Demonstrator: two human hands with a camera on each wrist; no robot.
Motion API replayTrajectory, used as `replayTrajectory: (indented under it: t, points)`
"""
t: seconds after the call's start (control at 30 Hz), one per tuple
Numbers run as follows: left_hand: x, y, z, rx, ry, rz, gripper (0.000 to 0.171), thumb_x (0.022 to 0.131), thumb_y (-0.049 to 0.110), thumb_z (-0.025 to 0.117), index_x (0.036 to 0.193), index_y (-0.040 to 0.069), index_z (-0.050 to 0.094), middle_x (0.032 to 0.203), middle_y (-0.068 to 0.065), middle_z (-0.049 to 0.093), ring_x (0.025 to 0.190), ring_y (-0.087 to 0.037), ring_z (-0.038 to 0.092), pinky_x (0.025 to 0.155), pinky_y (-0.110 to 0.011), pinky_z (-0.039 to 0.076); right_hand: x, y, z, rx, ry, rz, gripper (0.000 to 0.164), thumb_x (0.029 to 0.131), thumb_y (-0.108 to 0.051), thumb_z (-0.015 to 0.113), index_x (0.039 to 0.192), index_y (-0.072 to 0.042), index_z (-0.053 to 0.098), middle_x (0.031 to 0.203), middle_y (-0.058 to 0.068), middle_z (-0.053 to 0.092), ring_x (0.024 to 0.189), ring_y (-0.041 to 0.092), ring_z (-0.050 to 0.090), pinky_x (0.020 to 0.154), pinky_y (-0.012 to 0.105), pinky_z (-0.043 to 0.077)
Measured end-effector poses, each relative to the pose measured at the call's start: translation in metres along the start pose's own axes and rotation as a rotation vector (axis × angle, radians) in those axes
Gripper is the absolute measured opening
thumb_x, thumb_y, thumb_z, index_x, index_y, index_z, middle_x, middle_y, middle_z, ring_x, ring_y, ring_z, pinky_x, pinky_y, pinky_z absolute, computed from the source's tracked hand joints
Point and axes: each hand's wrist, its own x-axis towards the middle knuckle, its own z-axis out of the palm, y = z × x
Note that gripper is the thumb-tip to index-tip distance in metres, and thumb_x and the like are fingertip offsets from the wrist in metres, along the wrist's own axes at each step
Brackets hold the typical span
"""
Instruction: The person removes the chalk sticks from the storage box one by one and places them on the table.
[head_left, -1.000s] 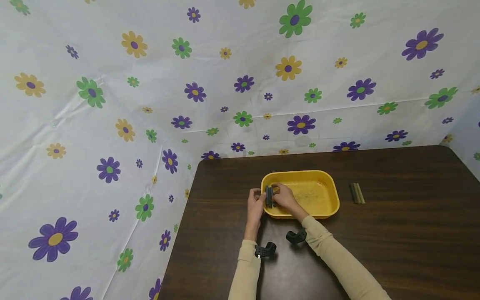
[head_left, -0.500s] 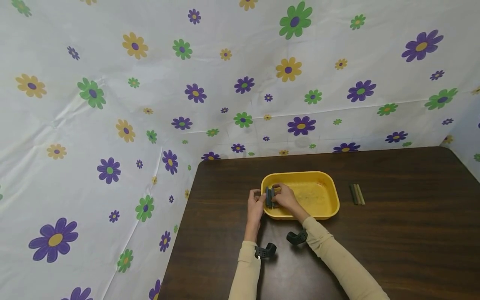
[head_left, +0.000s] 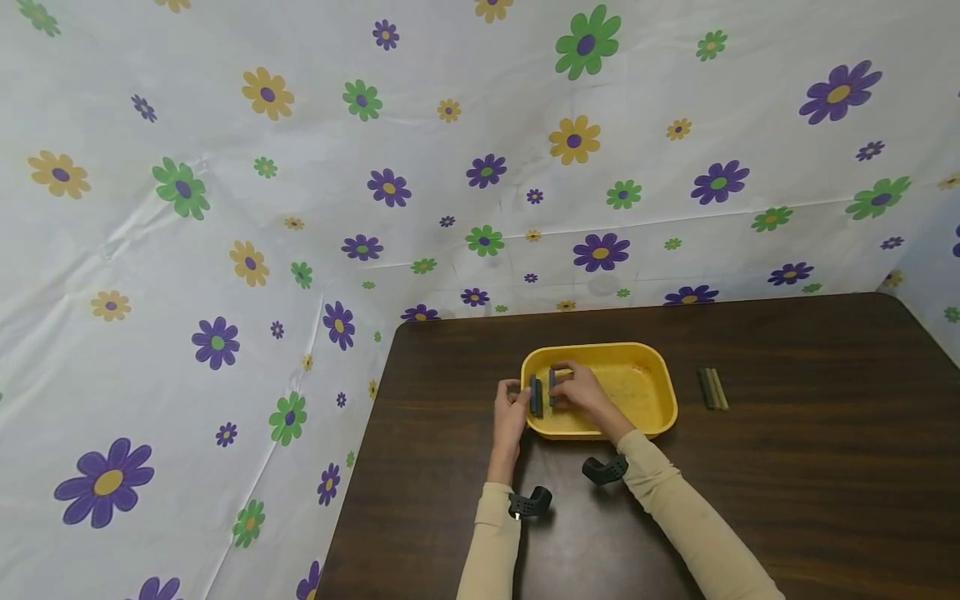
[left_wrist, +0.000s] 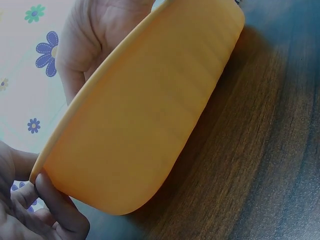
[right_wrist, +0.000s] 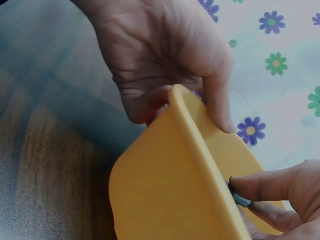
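In the head view my left hand (head_left: 512, 412) grips the left rim of a yellow plastic tub (head_left: 637, 400). The right wrist view shows its thumb inside the tub wall and its other fingers outside. Two dark grey-blue sticks (head_left: 536, 398) lie side by side in the tub, close to that thumb. Over the tub my right hand (head_left: 583, 392) pinches another slim dark blue stick (head_left: 552, 388) between thumb and fingers. A short bluish end of this stick (right_wrist: 241, 200) shows at the fingertips in the right wrist view; the rest is hidden.
To the right of the tub, several short sticks (head_left: 714, 389), dark green to tan, lie side by side on the dark wooden table (head_left: 795, 467). A flowered white sheet (head_left: 450, 167) hangs behind the table and along its left side.
My right hand has moved a little to the right with the pinched stick, opening a gap from the other sticks. My left hand has stayed at the tub's rim.
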Motion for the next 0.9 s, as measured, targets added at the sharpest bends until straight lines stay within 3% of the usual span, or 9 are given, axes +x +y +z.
replayTrajectory:
  t: [0.5, 0.9]
  points:
    - [0.002, -0.003, 0.001, 0.015, 0.020, 0.009, 0.026, 0.107, 0.019, 0.059, 0.127, 0.003, 0.056, 0.091, -0.019, 0.060, 0.057, -0.015, 0.042, 0.053, -0.030, 0.036, -0.007, -0.007, -0.025, 0.087, -0.023, 0.027, 0.056, 0.097, 0.006, 0.063, 0.149, 0.006, 0.044, 0.132, 0.033, 0.056, 0.090, 0.023, 0.069, 0.086, 0.048, 0.059]
    - [0.001, -0.003, 0.001, 0.019, 0.020, 0.015, 0.026, 0.107, 0.018, 0.058, 0.128, 0.002, 0.056, 0.091, -0.020, 0.060, 0.055, -0.013, 0.040, 0.053, -0.029, 0.036, -0.018, -0.014, -0.049, 0.123, -0.051, 0.011, 0.058, 0.101, 0.001, 0.061, 0.154, 0.006, 0.037, 0.140, 0.036, 0.050, 0.105, 0.033, 0.068, 0.095, 0.051, 0.055]
